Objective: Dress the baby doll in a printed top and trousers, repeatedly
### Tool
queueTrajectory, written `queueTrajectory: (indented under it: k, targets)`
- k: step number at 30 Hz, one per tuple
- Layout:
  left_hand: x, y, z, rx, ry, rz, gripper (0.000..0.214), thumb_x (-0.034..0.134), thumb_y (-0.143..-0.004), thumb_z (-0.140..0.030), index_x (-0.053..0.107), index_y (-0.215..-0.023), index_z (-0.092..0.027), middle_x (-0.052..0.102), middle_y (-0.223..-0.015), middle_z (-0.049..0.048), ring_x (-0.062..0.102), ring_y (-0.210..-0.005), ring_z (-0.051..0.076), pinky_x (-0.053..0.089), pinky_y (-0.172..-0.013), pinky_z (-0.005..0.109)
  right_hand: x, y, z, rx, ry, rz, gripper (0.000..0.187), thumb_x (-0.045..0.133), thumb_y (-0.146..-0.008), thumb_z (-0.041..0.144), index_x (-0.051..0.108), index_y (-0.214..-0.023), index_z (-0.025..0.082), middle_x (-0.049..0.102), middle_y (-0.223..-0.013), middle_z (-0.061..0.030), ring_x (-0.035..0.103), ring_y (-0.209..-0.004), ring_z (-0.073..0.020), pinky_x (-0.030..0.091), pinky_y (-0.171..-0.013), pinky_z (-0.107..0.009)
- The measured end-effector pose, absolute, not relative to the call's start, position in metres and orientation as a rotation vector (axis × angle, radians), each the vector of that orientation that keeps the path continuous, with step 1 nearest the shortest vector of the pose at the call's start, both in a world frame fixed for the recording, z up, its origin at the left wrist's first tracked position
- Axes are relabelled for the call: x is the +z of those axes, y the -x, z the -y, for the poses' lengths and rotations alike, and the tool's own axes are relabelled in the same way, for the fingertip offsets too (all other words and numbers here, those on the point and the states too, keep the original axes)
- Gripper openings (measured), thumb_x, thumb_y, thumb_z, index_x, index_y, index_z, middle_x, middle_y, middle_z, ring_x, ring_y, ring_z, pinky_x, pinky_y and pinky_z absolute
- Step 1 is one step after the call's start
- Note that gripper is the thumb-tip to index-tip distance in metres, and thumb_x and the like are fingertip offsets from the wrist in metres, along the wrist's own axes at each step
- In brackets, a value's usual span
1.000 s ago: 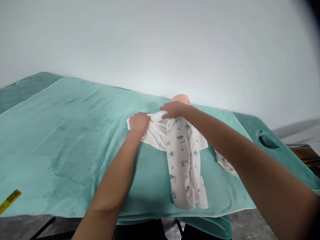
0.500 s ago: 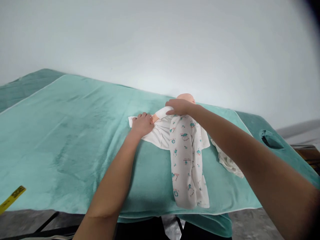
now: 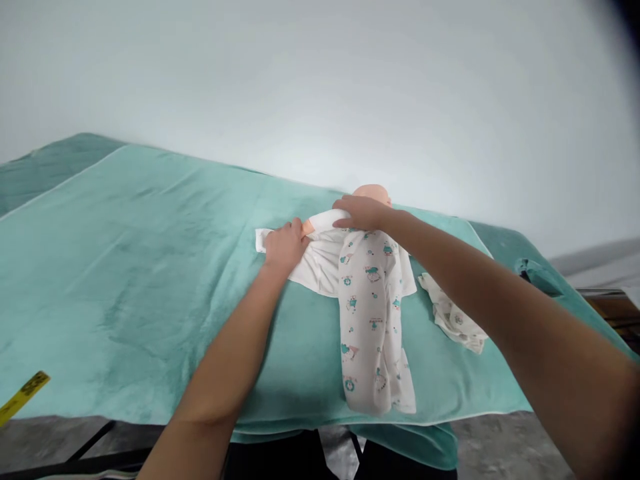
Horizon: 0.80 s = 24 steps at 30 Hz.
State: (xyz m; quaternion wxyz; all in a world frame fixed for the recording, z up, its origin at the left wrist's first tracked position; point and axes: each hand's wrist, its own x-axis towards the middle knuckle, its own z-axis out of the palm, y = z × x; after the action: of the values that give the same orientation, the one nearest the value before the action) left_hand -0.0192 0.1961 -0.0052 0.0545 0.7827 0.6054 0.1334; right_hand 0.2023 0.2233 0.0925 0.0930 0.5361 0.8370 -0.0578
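Observation:
A baby doll lies on its back with its bald head [image 3: 374,193] at the far side, partly behind my right hand. White baby clothes with teal animal prints [image 3: 370,320] cover its body and hang toward me. One doll arm [image 3: 307,228] stretches left, its upper part in a white sleeve [image 3: 324,219]. My left hand [image 3: 286,245] is closed round the doll's hand, which it mostly hides. At the shoulder end, my right hand [image 3: 363,211] grips the sleeved arm between thumb and fingers. Beneath the arm, a white garment panel [image 3: 320,263] lies spread.
A teal plush cover [image 3: 150,287] drapes the table, which stands against a pale wall [image 3: 300,87]. Right of the doll lies a crumpled printed white cloth [image 3: 455,317]. A yellow strip with dark marks [image 3: 23,398] shows at the lower left. A dark opening [image 3: 540,280] sits in the cover's right end.
My left hand has closed over the doll's hand, which showed beside my fingers before, and the doll's forearm is slightly raised. My right hand has kept its grip on the sleeve. The view shifted slightly.

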Motion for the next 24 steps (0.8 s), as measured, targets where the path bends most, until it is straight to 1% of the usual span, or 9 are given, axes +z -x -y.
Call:
queueTrajectory:
  k: [4, 8, 10, 13, 15, 18, 20, 22, 24]
  targets:
    - [-0.005, 0.020, -0.199, 0.436, -2.328, -1.887, 0.032, 0.038, -0.095, -0.030, 0.054, -0.120, -0.019, 0.070, -0.105, 0.0154, 0.069, -0.092, 0.034, 0.045, -0.075, 0.040, 0.089, -0.203, -0.222, -0.165, -1.572, -2.508, 0.045, 0.049, -0.096, 0.054, 0.056, -0.127, 0.023, 0.060, -0.123, -0.0098, 0.060, -0.099, -0.0272, 0.043, -0.084, -0.036]
    - [-0.012, 0.025, -0.205, 0.462, -2.168, -1.939, 0.037, 0.035, -0.098, -0.040, 0.053, -0.123, -0.020, 0.071, -0.095, 0.0133, 0.068, -0.092, 0.033, 0.044, -0.072, 0.038, 0.086, -0.203, -0.221, -0.183, -1.587, -2.540, 0.047, 0.050, -0.095, 0.057, 0.056, -0.127, 0.023, 0.061, -0.122, -0.0103, 0.059, -0.103, -0.0286, 0.043, -0.087, -0.036]
    - [-0.015, 0.027, -0.206, 0.486, -2.139, -1.945, 0.036, 0.037, -0.098, -0.043, 0.055, -0.121, -0.021, 0.071, -0.097, 0.0126, 0.068, -0.092, 0.032, 0.044, -0.072, 0.037, 0.084, -0.198, -0.220, -0.203, -1.596, -2.525, 0.045, 0.050, -0.096, 0.055, 0.056, -0.127, 0.023, 0.061, -0.122, -0.0105, 0.059, -0.104, -0.0291, 0.043, -0.087, -0.037]
    - [-0.016, 0.028, -0.204, 0.546, -2.207, -1.968, 0.032, 0.038, -0.097, -0.039, 0.058, -0.114, -0.021, 0.067, -0.111, 0.0139, 0.065, -0.099, 0.032, 0.046, -0.076, 0.039, 0.078, -0.185, -0.219, -0.258, -1.595, -2.487, 0.044, 0.051, -0.096, 0.054, 0.055, -0.129, 0.025, 0.060, -0.123, -0.0099, 0.061, -0.102, -0.0288, 0.045, -0.085, -0.037]
    - [-0.014, 0.029, -0.202, 0.564, -2.270, -1.981, 0.028, 0.040, -0.096, -0.035, 0.059, -0.111, -0.021, 0.065, -0.115, 0.0149, 0.062, -0.105, 0.032, 0.046, -0.080, 0.040, 0.072, -0.178, -0.220, -0.298, -1.596, -2.475, 0.048, 0.053, -0.094, 0.055, 0.052, -0.132, 0.026, 0.061, -0.123, -0.0097, 0.062, -0.101, -0.0282, 0.046, -0.084, -0.036]
    - [-0.011, 0.031, -0.202, 0.517, -2.323, -1.963, 0.025, 0.044, -0.094, -0.032, 0.059, -0.110, -0.019, 0.065, -0.112, 0.0154, 0.058, -0.112, 0.033, 0.045, -0.086, 0.041, 0.061, -0.175, -0.226, -0.322, -1.587, -2.500, 0.056, 0.058, -0.091, 0.056, 0.049, -0.137, 0.026, 0.063, -0.123, -0.0102, 0.063, -0.102, -0.0278, 0.047, -0.084, -0.035]
    - [-0.011, 0.035, -0.202, 0.441, -2.330, -1.940, 0.027, 0.047, -0.094, -0.035, 0.059, -0.111, -0.018, 0.067, -0.110, 0.0154, 0.056, -0.115, 0.033, 0.045, -0.090, 0.042, 0.056, -0.180, -0.230, -0.340, -1.584, -2.527, 0.058, 0.060, -0.089, 0.057, 0.050, -0.138, 0.026, 0.065, -0.123, -0.0102, 0.063, -0.105, -0.0282, 0.047, -0.085, -0.035]
    - [-0.012, 0.039, -0.202, 0.363, -2.328, -1.929, 0.031, 0.050, -0.093, -0.040, 0.059, -0.113, -0.017, 0.068, -0.108, 0.0154, 0.055, -0.117, 0.033, 0.043, -0.095, 0.043, 0.054, -0.189, -0.230, -0.354, -1.606, -2.564, 0.058, 0.060, -0.089, 0.056, 0.052, -0.137, 0.025, 0.066, -0.125, -0.0103, 0.061, -0.110, -0.0286, 0.047, -0.090, -0.036]
    - [-0.012, 0.043, -0.200, 0.318, -2.331, -1.938, 0.034, 0.051, -0.093, -0.042, 0.059, -0.113, -0.016, 0.069, -0.108, 0.0160, 0.055, -0.117, 0.034, 0.042, -0.097, 0.044, 0.053, -0.203, -0.222, -0.326, -1.661, -2.628, 0.054, 0.058, -0.091, 0.053, 0.055, -0.136, 0.023, 0.066, -0.126, -0.0111, 0.058, -0.115, -0.0288, 0.045, -0.099, -0.039]
